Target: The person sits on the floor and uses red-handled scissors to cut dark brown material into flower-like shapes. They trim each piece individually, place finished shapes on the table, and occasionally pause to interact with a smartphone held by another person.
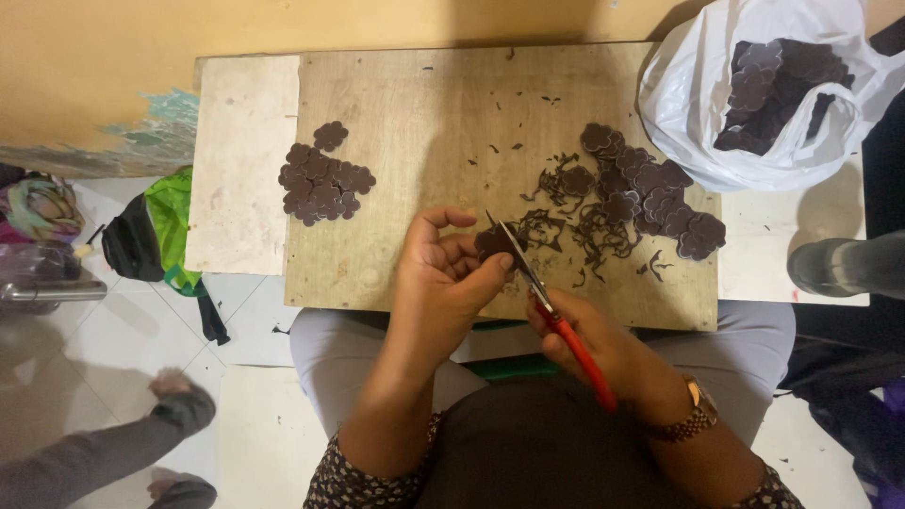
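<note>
My left hand (443, 273) pinches a small dark brown flower-shaped piece (492, 243) between thumb and fingers above the wooden board (424, 104). My right hand (603, 351) grips red-handled scissors (556, 316), whose blades meet the edge of that piece. A pile of trimmed dark flower shapes (323, 181) lies on the board to the left. A bigger heap of flower shapes (650, 188) lies to the right, with thin dark offcuts (566, 221) strewn beside it.
A white plastic bag (688, 104) holding more dark flower shapes stands at the board's far right corner. A pale slab (240, 160) adjoins the board on the left. A green and black bag (156, 231) lies on the tiled floor; another person's arm (104, 448) reaches in at lower left.
</note>
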